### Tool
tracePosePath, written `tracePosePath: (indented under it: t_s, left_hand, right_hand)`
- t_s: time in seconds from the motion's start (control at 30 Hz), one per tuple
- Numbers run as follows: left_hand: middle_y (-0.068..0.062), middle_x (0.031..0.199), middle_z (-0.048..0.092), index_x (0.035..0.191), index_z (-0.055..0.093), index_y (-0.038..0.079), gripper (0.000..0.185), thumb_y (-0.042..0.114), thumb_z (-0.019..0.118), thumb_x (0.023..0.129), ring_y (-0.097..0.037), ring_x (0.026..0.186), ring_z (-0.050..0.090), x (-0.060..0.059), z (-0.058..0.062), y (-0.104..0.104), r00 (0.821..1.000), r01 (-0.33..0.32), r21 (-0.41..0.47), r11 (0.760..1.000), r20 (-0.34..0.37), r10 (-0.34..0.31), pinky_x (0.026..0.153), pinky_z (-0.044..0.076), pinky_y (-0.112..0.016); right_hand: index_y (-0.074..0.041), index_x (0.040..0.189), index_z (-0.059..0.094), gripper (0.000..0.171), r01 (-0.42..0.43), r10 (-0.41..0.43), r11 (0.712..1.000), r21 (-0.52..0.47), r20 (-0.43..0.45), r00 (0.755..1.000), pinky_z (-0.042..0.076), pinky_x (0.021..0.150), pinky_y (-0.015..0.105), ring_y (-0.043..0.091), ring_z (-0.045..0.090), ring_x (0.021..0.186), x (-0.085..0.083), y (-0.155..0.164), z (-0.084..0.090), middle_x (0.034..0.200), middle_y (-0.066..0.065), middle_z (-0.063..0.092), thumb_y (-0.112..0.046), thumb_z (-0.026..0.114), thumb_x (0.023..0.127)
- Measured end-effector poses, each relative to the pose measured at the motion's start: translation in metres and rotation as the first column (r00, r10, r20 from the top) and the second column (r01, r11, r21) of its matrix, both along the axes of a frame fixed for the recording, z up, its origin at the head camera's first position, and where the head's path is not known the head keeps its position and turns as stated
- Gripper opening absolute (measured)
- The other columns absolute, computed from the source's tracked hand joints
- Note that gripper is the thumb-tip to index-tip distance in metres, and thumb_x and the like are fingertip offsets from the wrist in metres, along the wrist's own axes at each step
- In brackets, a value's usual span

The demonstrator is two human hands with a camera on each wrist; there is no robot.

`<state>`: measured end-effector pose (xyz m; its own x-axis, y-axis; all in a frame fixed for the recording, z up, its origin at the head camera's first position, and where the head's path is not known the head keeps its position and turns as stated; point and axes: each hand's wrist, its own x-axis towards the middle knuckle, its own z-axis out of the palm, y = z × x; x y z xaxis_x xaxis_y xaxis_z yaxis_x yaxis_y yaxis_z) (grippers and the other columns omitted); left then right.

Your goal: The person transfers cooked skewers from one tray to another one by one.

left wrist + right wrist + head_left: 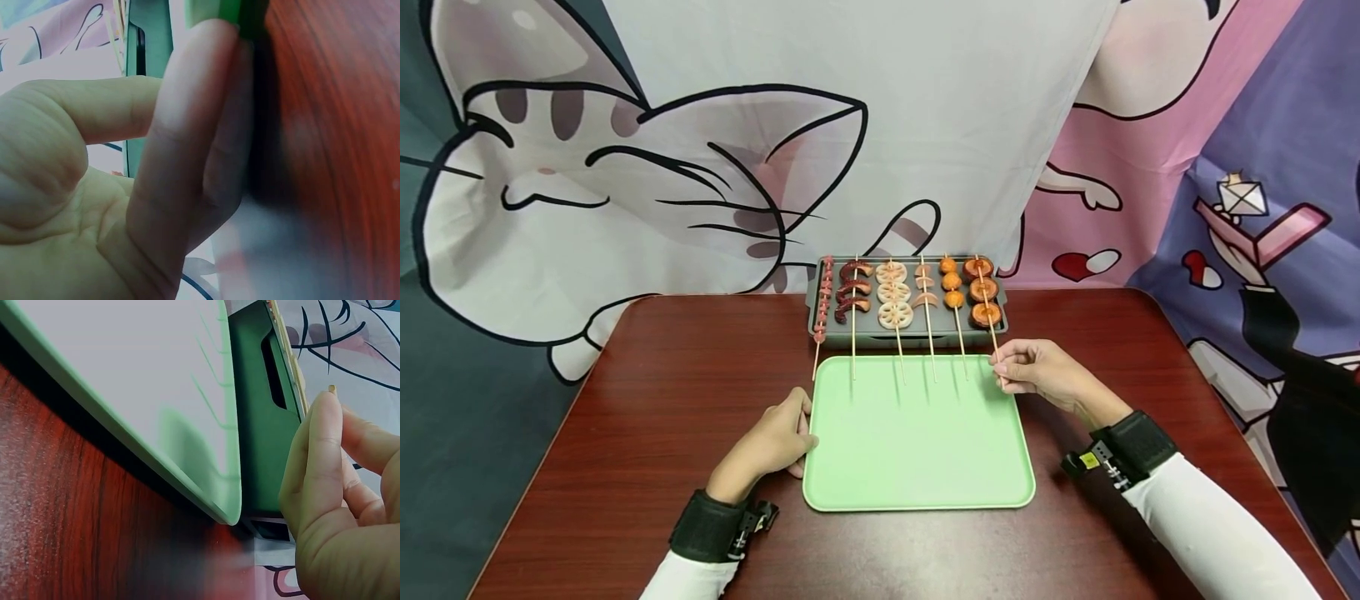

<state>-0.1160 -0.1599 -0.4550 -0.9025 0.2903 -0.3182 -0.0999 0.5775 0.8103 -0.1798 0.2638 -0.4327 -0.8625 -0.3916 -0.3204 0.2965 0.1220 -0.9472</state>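
Note:
My left hand grips the left rim of a light green tray, thumb on top and fingers beneath the edge. Between thumb and fingertips, my right hand pinches the stick end of the rightmost skewer, which carries round brown mushroom-like slices. That skewer lies on a dark grey grill behind the tray. Beside it lie skewers of orange balls, pale pink curved pieces, lotus root slices, dark red curled pieces and small pinkish-red pieces. Several sticks reach over the tray's far edge.
Everything stands on a reddish-brown wooden table. A white cloth with a cartoon cat hangs directly behind the grill. Pink and purple printed cloth hangs at the right.

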Motion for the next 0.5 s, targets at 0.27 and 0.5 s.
tracePosePath:
  t_s: [0.27,0.5]
  left_hand:
    - [-0.014,0.08,0.052,0.114,0.046,-0.002,0.027,-0.009,0.064,0.094,-0.023,0.048,0.064,0.0,0.001,0.001,1.0,-0.001,0.0,1.0,0.002,0.001,0.046,0.06,-0.035]
    - [-0.014,0.079,0.052,0.113,0.045,-0.003,0.027,-0.009,0.063,0.094,-0.024,0.048,0.064,0.001,0.003,0.001,1.0,0.001,0.005,1.0,0.003,-0.001,0.046,0.061,-0.035]
  right_hand:
    - [0.015,0.119,0.056,0.024,-0.016,0.016,1.0,0.009,0.0,1.0,0.065,0.075,0.027,0.012,0.071,0.08,0.009,0.001,0.001,0.091,0.007,0.071,0.001,0.062,0.101]
    - [0.012,0.112,0.058,0.019,-0.051,0.05,0.999,-0.004,-0.012,0.999,0.065,0.073,0.026,0.011,0.072,0.079,0.02,0.0,0.0,0.088,0.004,0.07,0.001,0.065,0.099]
